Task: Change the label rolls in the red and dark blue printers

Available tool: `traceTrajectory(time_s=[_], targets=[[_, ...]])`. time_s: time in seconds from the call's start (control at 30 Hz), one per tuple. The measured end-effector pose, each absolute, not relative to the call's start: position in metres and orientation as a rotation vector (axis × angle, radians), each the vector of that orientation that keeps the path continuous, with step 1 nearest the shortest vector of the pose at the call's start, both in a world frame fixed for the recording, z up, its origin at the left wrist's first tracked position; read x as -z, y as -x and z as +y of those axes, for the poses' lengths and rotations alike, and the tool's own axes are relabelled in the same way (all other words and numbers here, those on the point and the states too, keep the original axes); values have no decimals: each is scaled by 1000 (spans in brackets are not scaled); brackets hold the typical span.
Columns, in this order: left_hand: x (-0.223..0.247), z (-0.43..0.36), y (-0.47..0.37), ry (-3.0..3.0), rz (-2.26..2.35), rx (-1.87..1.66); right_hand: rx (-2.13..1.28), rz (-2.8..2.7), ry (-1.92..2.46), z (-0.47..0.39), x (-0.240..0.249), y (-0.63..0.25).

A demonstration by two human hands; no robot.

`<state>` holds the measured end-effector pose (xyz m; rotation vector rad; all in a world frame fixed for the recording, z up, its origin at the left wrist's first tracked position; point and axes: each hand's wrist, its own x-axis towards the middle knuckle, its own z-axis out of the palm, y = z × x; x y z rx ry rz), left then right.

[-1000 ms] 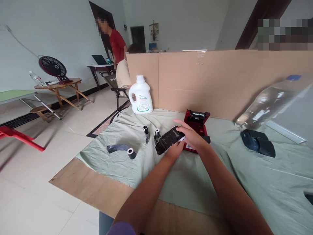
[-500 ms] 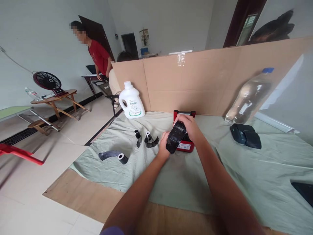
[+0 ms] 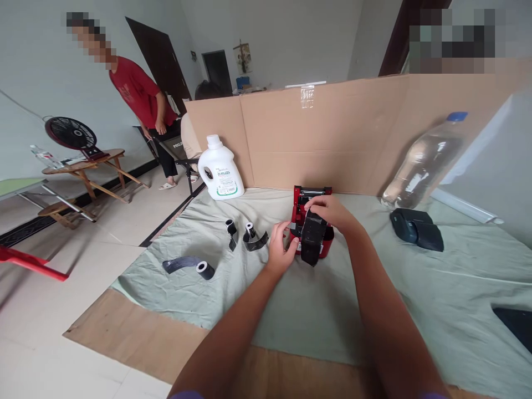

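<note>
Roll, black and chunky, held in right hand over open red machine; left hand half-curled just left, can't tell if gripping. Smaller rolls further left.

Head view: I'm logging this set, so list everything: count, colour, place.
red device: one, red and black, on cloth
block: one, black, at red device
small rolls: three, black, cloth's left
jug: one, white, back left
large bottle: one, clear, back right
gadget: one, black, right
flat object: one, black, right edge
cloth: one, pale green, over brown board
cardboard: one, brown, behind cloth
fan: one, black, on wooden table
wooden table: one, brown, left
small bottle: one, clear, beside fan
green table: one, green, left edge
red frame: one, red, left edge
people: one red-shirted, back left; others mostly hidden
left hand: one, bare, beside red device
right hand: one, bare, on block
</note>
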<state>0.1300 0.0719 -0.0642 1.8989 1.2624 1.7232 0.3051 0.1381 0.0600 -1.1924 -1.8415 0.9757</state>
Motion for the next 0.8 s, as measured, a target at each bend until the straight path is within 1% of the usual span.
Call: traceTrajectory(time_s=[0.13, 0.2, 0.37, 0.5, 0.63, 0.73, 0.8], targets=[[64, 71, -131, -1910, 1272, -1709, -1067, -1875, 1256, 146, -51, -315], [62, 70, -130, -1940, 1295, -1684, -1024, -1903, 1205, 151, -44, -313], [59, 66, -128, -2125, 1328, -1616, -777, -1986, 1136, 162, -28, -301], [60, 63, -128, -2293, 1321, -1505, -758, -2022, 1166, 169, -17, -296], [58, 62, -132, -2344, 1383, -1482, -799, -2062, 1198, 176, -8, -292], [55, 61, -137, -2333, 1428, -1473, -839, -2064, 1222, 176, -11, -292], [53, 61, -140, -2316, 1436, -1490, -833, -2076, 1224, 171, -21, -297]])
